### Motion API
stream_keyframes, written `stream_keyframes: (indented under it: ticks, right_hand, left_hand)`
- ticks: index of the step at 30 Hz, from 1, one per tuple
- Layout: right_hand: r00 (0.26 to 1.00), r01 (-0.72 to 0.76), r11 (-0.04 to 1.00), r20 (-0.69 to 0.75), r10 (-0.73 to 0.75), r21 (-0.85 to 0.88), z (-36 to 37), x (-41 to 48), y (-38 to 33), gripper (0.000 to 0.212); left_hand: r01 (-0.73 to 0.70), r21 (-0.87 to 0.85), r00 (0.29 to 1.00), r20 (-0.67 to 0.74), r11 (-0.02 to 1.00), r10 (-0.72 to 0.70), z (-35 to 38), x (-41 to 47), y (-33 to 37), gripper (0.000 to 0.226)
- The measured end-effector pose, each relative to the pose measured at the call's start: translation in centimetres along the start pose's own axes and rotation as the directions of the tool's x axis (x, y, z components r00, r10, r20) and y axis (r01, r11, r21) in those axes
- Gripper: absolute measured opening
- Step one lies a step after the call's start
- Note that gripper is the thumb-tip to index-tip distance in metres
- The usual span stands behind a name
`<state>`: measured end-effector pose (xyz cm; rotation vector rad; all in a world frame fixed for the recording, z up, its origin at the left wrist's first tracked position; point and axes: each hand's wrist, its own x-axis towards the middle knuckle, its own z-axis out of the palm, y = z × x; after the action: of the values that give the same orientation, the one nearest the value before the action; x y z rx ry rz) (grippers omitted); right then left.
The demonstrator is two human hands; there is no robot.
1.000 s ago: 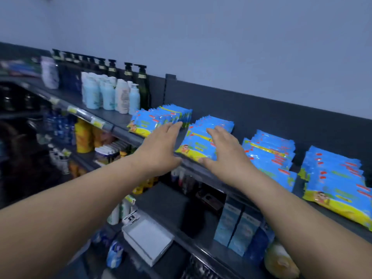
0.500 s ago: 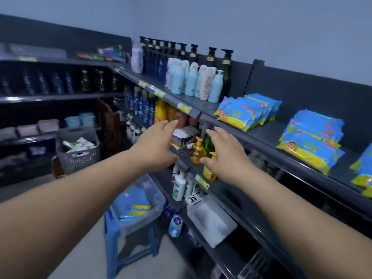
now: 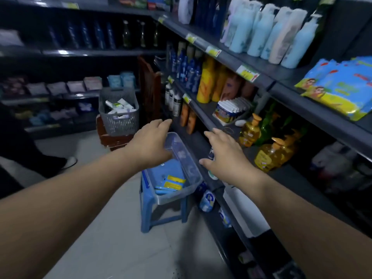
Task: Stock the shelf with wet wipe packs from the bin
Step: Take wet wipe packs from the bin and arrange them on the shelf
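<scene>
a clear plastic bin (image 3: pixel 196 178) is seen resting on a blue plastic stool (image 3: pixel 149 200), which stands on the floor just beside the foot of the dark shelving. a few blue and yellow wet wipe packs (image 3: pixel 170 183) are seen lying flat in the bin's bottom. the left hand (image 3: pixel 149 144) is held above the bin's far left rim, its grip released, fingers spread, nothing grasped. the right hand (image 3: pixel 225 156) is held just right of the bin, over the shelf edge, its grip likewise released and empty. more wet wipe packs (image 3: pixel 340 87) are stacked on the top shelf (image 3: pixel 291 91), well above and right of the bin. pale blue pump bottles (image 3: pixel 269 33) are lined up on that shelf, left of the stack. a grey mesh basket (image 3: pixel 119 111) is placed beyond the bin.
</scene>
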<state>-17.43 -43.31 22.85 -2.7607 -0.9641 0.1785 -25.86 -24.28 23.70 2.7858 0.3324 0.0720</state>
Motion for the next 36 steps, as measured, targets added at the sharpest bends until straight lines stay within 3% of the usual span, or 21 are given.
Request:
stream_keyframes:
  ticks: [5,14,21,36]
  right_hand:
    - [0.994,0.01,0.999,0.105,-0.014,0.038,4.5,6.6,1.8,0.08]
    - [0.957,0.016,0.998,0.29,-0.033,0.061,15.1,16.5,5.3,0.081]
    - [0.94,0.001,0.999,0.342,-0.016,0.045,24.0,21.4,7.5,0.066]
    - [0.899,-0.1,0.994,0.432,0.071,0.045,40.4,26.8,10.8,0.077]
  left_hand:
    - [0.086,0.022,0.995,0.053,0.996,-0.087,4.0,5.5,-3.6,0.097]
    - [0.111,0.067,0.96,0.25,0.992,-0.125,15.0,13.2,-9.7,0.093]
    - [0.027,0.138,0.903,0.421,0.99,-0.083,25.0,16.8,-14.5,0.089]
    - [-0.246,0.217,0.724,0.69,0.945,0.03,40.8,19.8,-20.4,0.078]
